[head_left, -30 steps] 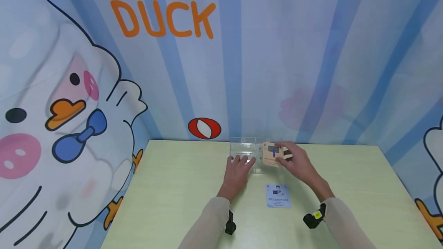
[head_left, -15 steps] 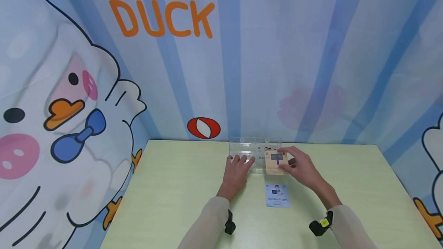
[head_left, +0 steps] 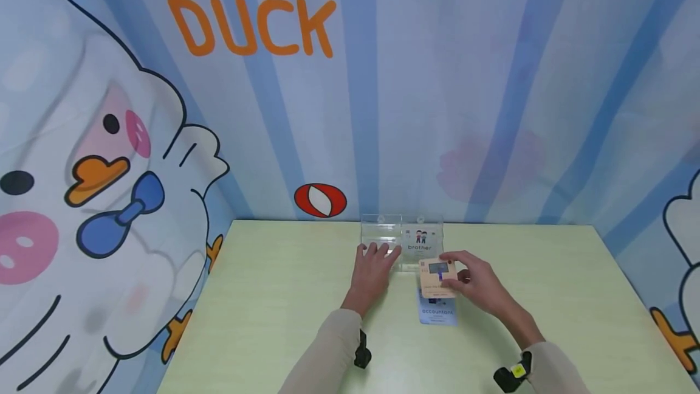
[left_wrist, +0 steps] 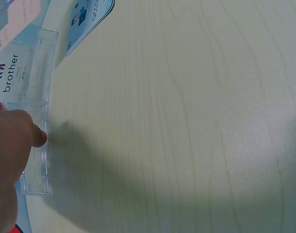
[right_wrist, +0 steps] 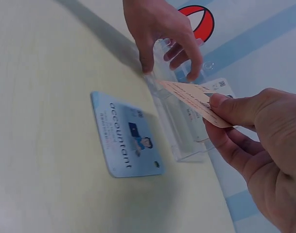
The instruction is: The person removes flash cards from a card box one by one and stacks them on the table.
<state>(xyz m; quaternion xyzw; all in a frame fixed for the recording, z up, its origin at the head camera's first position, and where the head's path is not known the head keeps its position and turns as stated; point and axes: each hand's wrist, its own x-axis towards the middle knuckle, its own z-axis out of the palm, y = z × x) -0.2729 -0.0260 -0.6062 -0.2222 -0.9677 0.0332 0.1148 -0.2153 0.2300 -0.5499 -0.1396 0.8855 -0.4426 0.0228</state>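
Observation:
In the head view my right hand pinches an orange card by its right edge, thumb on the near face. This card hangs over the front of a clear plastic card holder and covers the top of a blue "accountant" card. The right wrist view has the blue card flat on the table, apart from the holder. A "brother" card stands in the holder's right compartment. My left hand rests on the left compartment, fingers spread, its thumb touching the front lip.
The pale wooden table ends at a blue striped backdrop with duck pictures and "DUCK" lettering. The holder stands near the back edge. Black wrist cameras sit at both sleeves.
My right hand has drawn the orange card forward and down from the holder's right compartment, so the "brother" card shows behind. The left hand has stayed at the holder.

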